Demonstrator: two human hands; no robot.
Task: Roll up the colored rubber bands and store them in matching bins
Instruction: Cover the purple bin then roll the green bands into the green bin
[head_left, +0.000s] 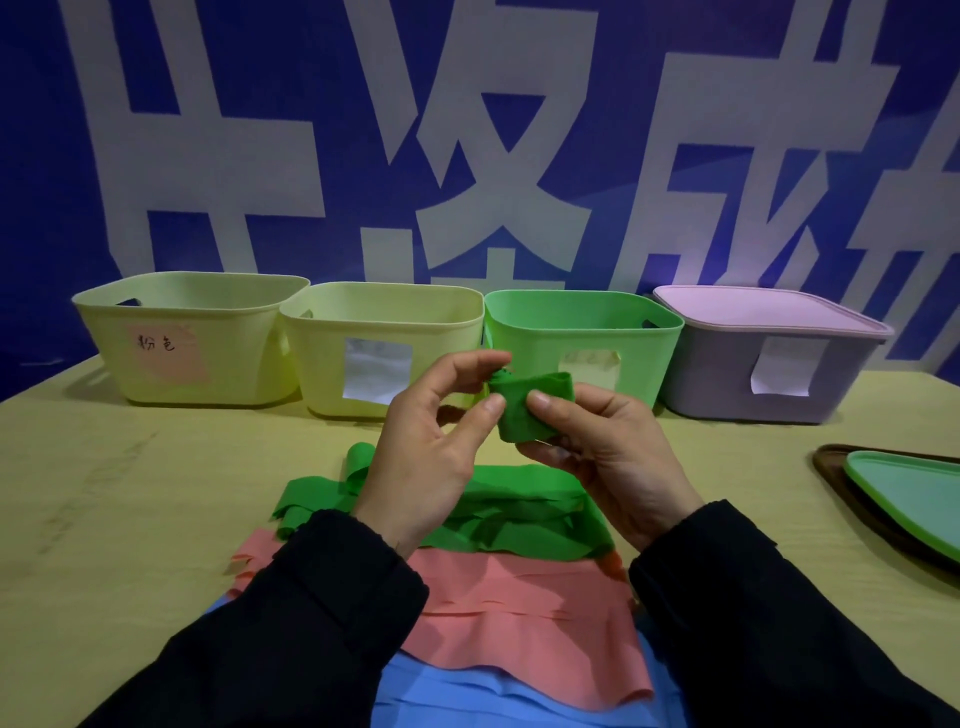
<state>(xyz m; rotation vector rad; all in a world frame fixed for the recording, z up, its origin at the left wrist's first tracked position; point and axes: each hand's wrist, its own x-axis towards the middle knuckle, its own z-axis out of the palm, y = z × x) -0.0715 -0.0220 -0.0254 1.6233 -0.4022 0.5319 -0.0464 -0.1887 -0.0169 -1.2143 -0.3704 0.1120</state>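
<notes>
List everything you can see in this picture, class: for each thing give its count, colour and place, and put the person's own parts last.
Yellow bins: two, pale yellow, back left, open.
Green bin: one, back centre, open.
Purple bin: one, back right, pink lid on.
Loose lids: two, green on brown, right edge.
Green roll: one, held in both hands.
Green bands: pile, table centre.
Pink bands: pile, nearer.
Blue bands: pile, nearest.
Table: one, yellowish.
Wall banner: blue, white characters.
Left hand: pinches the roll.
Right hand: grips the roll.
Sleeves: two, black.
</notes>
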